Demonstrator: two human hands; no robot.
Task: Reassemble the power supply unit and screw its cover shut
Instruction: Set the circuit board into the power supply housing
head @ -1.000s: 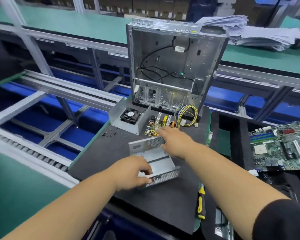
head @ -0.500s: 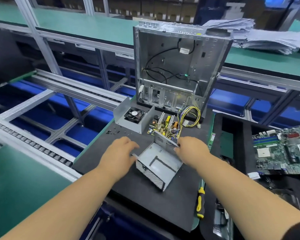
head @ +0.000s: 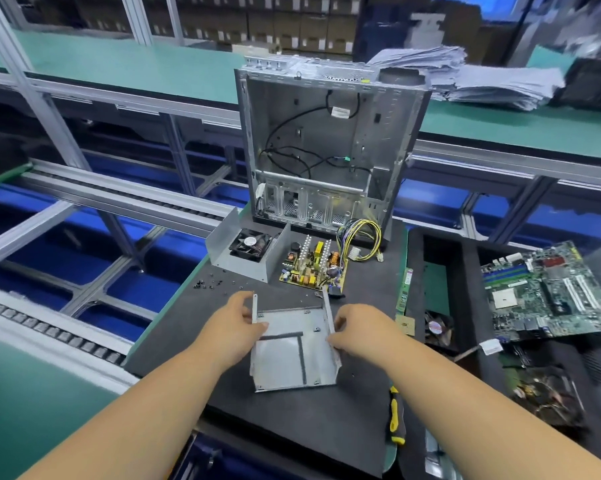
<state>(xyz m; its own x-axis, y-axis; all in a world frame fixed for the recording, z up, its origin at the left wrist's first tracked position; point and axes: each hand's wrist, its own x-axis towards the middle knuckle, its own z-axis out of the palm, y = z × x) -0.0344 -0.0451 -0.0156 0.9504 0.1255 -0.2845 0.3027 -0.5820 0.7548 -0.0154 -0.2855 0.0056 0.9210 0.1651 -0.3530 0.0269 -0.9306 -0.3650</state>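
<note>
The grey metal power supply base [head: 285, 355] lies open side up on the black mat [head: 292, 420], square to me. My left hand [head: 233, 327] grips its left wall and my right hand [head: 361, 330] grips its right wall. Behind it lies the yellow circuit board [head: 311, 265] with its bundle of yellow and black wires [head: 359, 237]. Left of the board stands the bent metal cover [head: 222, 244] with the black fan [head: 250, 244] in it. Several small black screws [head: 210, 284] are scattered on the mat at the left.
An open computer case [head: 326, 143] stands upright at the back of the mat. A yellow-handled screwdriver [head: 396, 424] lies at the mat's right edge. A green motherboard [head: 548, 292] and other parts lie to the right. A roller conveyor [head: 49, 327] runs along the left.
Both hands turned the metal base from a tilted, skewed pose to flat and square on the mat. My hands shifted onto its two side walls.
</note>
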